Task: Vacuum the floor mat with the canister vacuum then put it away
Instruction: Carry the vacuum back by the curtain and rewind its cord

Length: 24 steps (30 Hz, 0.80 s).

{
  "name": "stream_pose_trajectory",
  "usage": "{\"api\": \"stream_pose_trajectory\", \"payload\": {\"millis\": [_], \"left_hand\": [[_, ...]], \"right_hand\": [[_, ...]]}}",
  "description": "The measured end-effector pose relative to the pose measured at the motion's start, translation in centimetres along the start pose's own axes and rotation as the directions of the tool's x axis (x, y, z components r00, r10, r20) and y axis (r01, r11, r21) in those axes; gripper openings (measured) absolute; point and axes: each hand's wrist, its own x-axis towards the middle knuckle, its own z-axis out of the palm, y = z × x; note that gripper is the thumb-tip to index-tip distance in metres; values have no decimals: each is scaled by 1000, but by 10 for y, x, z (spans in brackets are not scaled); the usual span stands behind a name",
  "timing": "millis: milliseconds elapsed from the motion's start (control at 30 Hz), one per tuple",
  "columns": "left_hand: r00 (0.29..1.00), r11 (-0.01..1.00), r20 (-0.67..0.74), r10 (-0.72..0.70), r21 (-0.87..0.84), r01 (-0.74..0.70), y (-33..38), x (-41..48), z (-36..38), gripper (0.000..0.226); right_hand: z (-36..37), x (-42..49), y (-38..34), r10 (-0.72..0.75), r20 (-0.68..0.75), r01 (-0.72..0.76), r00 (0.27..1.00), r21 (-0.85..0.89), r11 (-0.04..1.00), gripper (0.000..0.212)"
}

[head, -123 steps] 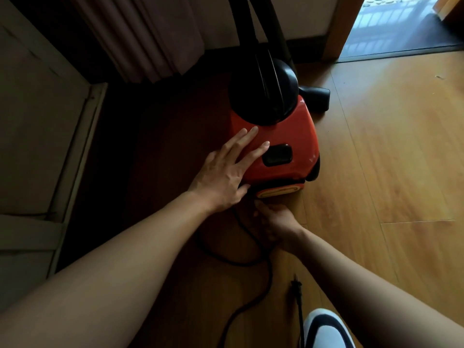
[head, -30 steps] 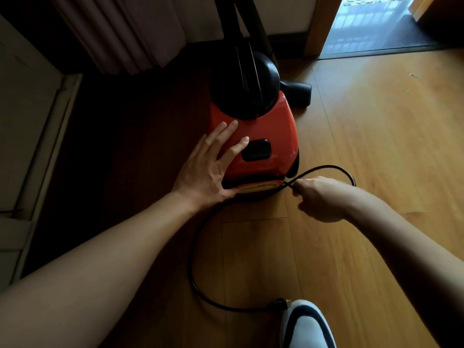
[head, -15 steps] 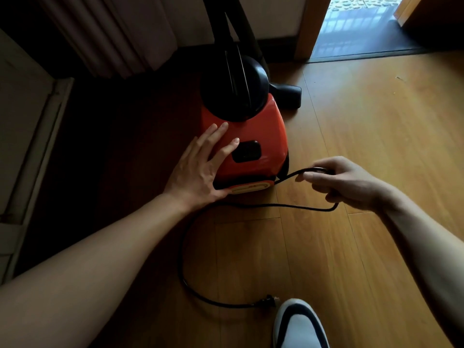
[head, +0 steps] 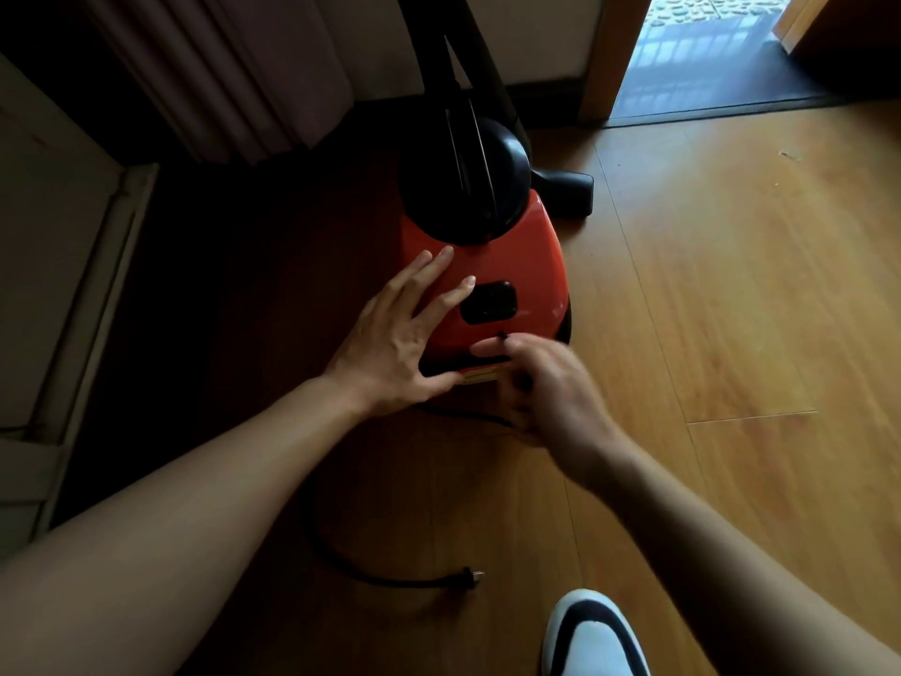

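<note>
A red canister vacuum point(head: 526, 256) with a black domed top stands on the wooden floor, its black hose rising out of view and a black nozzle point(head: 565, 192) behind it. My left hand point(head: 400, 334) lies flat, fingers spread, on the vacuum's left rear side. My right hand point(head: 546, 387) is blurred at the vacuum's rear lower edge, fingers pinched on the black power cord point(head: 351, 563). The cord runs out below my hands, curves left across the floor and ends in a plug point(head: 470, 577).
A curtain point(head: 234, 75) hangs at the back left beside a pale cabinet point(head: 53, 265). A doorway point(head: 707, 51) opens at the back right. My white and black shoe point(head: 592, 636) is at the bottom edge. Wooden floor point(head: 741, 295) stretches to the right.
My right hand has come back from the right to the vacuum's rear edge with the cord. The loose loop on the floor has shrunk and the plug has slid nearer.
</note>
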Motion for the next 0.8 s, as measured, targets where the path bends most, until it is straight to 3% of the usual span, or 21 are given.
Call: {"api": "stream_pose_trajectory", "payload": {"millis": [100,233,367,500,633,700,800], "left_hand": [[998,997,52,21,-80,-17,-9,1,-9,75],[997,991,78,25,-136,-14,-13,2,-10,73],[996,994,82,43,-108,-34,-13,2,-8,88],[998,1000,57,24,5,-24,-10,0,-4,99],[1000,994,12,10,107,-11,-5,-1,3,109],[1000,990,-7,-4,140,5,-2,-1,7,114],[999,994,-37,-13,107,17,0,0,11,117]], "right_hand": [[33,-3,17,-145,44,151,988,-274,950,29],[52,3,41,-86,109,125,990,-425,896,21],[70,13,59,-15,218,77,976,-280,957,22],[81,29,75,73,256,-70,964,-21,997,25],[84,41,88,213,325,-298,921,238,924,29],[72,46,95,251,310,-318,917,189,929,32],[47,53,98,276,280,-282,920,-17,959,36]]}}
